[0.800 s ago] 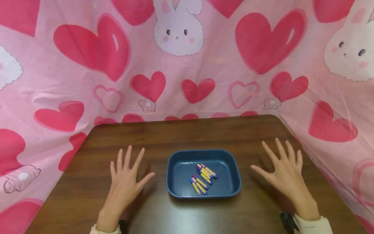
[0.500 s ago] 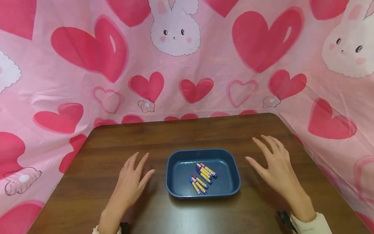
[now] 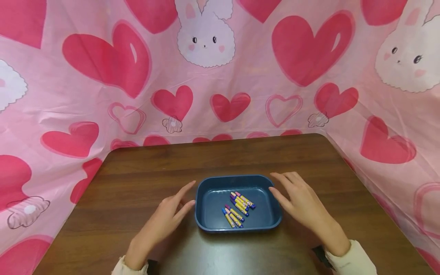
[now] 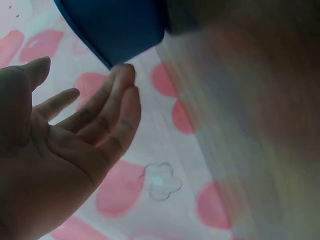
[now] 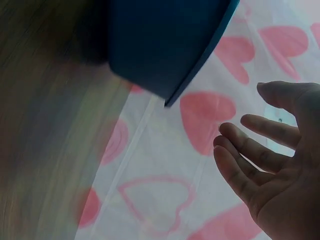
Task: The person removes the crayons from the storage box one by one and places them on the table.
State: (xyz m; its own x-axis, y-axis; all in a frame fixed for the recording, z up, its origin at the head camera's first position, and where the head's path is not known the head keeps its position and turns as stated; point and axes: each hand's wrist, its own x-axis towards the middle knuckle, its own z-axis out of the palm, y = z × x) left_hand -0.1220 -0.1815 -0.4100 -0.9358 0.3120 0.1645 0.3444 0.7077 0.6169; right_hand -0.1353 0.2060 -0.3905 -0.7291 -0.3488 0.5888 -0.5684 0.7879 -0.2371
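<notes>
A dark blue rectangular tray (image 3: 238,230) stands on the table, with several crayons (image 3: 235,215) in yellow wrappers lying in two loose groups inside it. My left hand (image 3: 165,219) is at the tray's left side, fingertips right by the rim, fingers extended and thumb apart. On the opposite side my right hand (image 3: 300,200) has its thumb and fingers spread, overlapping the right rim in the head view. In the left wrist view the left hand's fingertips (image 4: 125,70) come right up to the tray's corner. The right wrist view shows a gap between the right hand's fingers (image 5: 235,135) and the tray (image 5: 160,50).
The brown wooden table (image 3: 220,156) has rounded far corners. A pink curtain (image 3: 137,68) printed with red hearts and white rabbits hangs behind it and along both sides. Black bands (image 3: 322,255) show at the wrists beside light sleeves (image 3: 350,259).
Both hands have moved inward from wide apart to the two sides of the tray, their spread fingers drawing closer together. The tray and crayons stay in place.
</notes>
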